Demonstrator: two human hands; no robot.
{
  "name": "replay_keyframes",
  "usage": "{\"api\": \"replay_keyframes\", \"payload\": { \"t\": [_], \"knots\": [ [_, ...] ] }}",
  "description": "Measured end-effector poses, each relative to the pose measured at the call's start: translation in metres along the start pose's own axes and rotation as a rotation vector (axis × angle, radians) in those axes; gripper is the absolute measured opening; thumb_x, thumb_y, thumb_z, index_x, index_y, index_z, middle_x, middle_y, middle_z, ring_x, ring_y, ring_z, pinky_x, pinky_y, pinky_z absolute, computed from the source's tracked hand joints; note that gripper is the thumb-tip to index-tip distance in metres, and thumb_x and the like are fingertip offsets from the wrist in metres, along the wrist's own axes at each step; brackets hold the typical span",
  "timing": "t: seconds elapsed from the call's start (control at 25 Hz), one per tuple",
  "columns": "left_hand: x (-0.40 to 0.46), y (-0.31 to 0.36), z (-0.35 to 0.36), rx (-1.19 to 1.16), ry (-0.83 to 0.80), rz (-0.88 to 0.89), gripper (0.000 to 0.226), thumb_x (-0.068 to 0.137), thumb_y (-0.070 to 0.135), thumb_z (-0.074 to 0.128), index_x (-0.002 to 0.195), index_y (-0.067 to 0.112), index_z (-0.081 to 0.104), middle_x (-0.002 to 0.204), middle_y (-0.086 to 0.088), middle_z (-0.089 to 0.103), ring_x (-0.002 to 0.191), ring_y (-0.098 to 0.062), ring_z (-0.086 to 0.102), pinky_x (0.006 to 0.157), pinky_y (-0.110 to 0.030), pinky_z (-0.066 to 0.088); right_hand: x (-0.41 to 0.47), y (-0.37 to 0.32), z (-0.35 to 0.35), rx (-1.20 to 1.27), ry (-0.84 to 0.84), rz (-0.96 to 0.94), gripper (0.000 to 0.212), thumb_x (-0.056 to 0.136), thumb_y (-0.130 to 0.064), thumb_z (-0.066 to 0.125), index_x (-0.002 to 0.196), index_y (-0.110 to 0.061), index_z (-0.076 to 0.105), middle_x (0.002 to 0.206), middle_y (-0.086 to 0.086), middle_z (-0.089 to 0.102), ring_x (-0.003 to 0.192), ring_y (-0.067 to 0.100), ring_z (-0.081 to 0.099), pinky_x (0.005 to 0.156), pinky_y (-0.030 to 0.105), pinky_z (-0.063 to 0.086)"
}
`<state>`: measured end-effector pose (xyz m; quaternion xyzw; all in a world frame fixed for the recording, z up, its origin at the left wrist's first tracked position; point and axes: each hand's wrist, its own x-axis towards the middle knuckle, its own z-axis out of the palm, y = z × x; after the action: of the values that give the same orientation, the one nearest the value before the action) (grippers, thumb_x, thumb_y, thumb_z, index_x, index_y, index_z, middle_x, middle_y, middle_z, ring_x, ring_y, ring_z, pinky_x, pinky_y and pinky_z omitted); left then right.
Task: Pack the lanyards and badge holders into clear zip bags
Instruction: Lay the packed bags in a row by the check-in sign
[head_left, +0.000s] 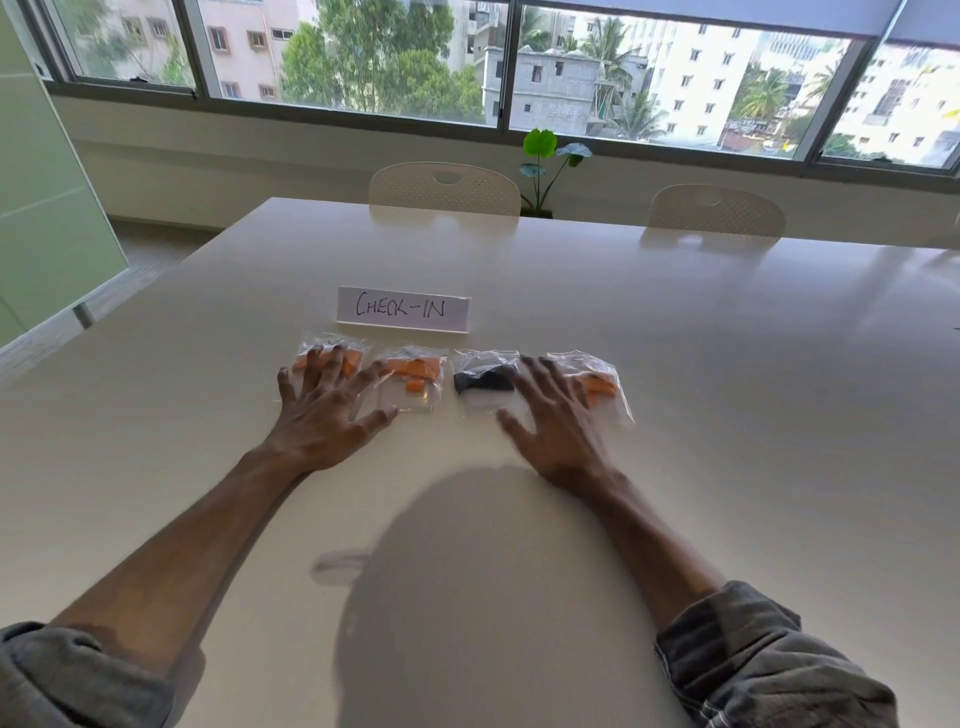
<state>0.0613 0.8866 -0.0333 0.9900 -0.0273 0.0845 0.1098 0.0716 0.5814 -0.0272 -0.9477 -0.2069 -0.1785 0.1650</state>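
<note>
Left hand (324, 415) fingers (332, 364) spread over leftmost zip bag (353, 358).

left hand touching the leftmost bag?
Touching. Head view: the left hand lies spread with its fingers flat on top of the leftmost bag, covering its orange contents.

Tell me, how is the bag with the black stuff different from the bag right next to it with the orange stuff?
The black-lanyard bag holds a dark lanyard; the second orange bag holds an orange one. The black-lanyard bag lies beside the right hand, whose fingers look blurred; the second orange bag lies beside the left hand. Both are clear, lie flat in one row on the table before the CHECK-IN sign.
</note>
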Motion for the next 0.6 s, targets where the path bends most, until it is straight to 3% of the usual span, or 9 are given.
{"api": "replay_keyframes", "payload": {
  "t": [0.12, 0.4, 0.48, 0.6],
  "knots": [
    [0.002, 0.0, 0.001, 0.02, -0.04, 0.012, 0.07, 0.077, 0.083, 0.018, 0.143, 0.06, 0.012, 0.163, 0.001, -0.004, 0.148, -0.019, -0.016, 0.111, -0.058, -0.008, 0.002, -0.012, 0.008, 0.06, -0.145, -0.06, 0.056, 0.093, -0.06, 0.038, 0.145, -0.039, 0.035, 0.16, -0.011, 0.024, 0.148, 0.01, 0.012, 0.119, 0.051, 0.011],
    [0.012, 0.0, 0.003, 0.035, -0.077, 0.009, 0.061, 0.085, 0.077, 0.021, 0.143, 0.061, 0.012, 0.163, 0.002, -0.003, 0.148, -0.02, -0.013, 0.111, -0.058, -0.006, 0.001, -0.01, 0.005, 0.029, -0.186, 0.083, 0.061, 0.091, -0.067, 0.036, 0.145, -0.04, 0.037, 0.163, -0.01, 0.016, 0.149, 0.012, 0.01, 0.12, 0.046, 0.013],
    [0.012, -0.001, 0.004, 0.035, -0.037, 0.029, 0.063, 0.083, 0.077, 0.02, 0.143, 0.06, 0.012, 0.163, 0.001, -0.001, 0.148, -0.02, -0.012, 0.111, -0.057, -0.006, 0.001, -0.011, 0.006, 0.021, -0.141, 0.063, 0.064, 0.09, -0.067, 0.037, 0.147, -0.037, 0.033, 0.162, -0.008, 0.019, 0.149, 0.013, 0.014, 0.12, 0.046, 0.013],
    [0.008, -0.003, 0.005, 0.014, 0.114, 0.086, 0.063, 0.087, 0.072, 0.028, 0.146, 0.052, 0.016, 0.162, -0.001, 0.012, 0.149, -0.02, -0.004, 0.111, -0.061, -0.004, 0.001, -0.003, 0.002, -0.036, 0.079, 0.123, 0.071, 0.09, -0.066, 0.04, 0.147, -0.026, 0.035, 0.157, -0.002, 0.033, 0.147, 0.018, 0.023, 0.119, 0.044, 0.01]
  ]
}}
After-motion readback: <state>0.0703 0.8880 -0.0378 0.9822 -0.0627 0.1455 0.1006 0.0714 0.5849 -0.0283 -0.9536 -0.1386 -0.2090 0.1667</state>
